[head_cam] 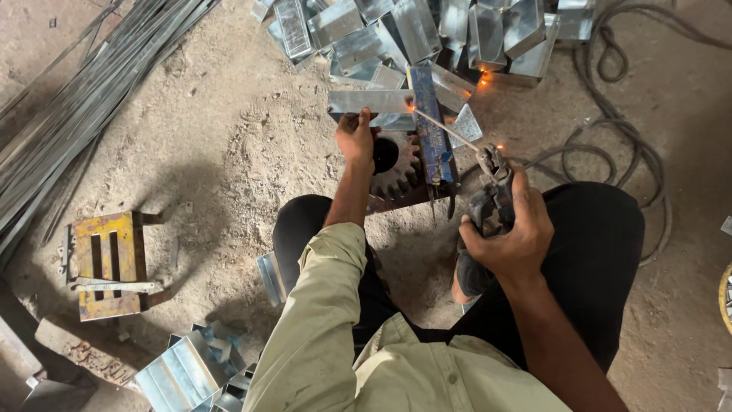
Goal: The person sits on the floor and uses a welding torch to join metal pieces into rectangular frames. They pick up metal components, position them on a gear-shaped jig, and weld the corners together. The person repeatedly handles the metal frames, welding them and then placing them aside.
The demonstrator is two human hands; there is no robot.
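My left hand [356, 137] grips the lower edge of a bent sheet-metal piece [370, 101], holding it against a blue upright bar [430, 130]. My right hand [509, 233] is closed around a dark welding electrode holder [492, 194]. Its thin rod [446, 128] reaches up-left to the joint, where an orange glow shows [410, 107]. A rusty gear [394, 166] lies flat under the work, just right of my left wrist. Small sparks fly near the holder's jaw.
A pile of shiny folded metal boxes [427, 34] lies at the top. Long metal strips [84, 99] run along the left. A yellow rusty block [107, 263] sits at left, more metal boxes [187, 370] at bottom left, cables [618, 130] at right on the dirt floor.
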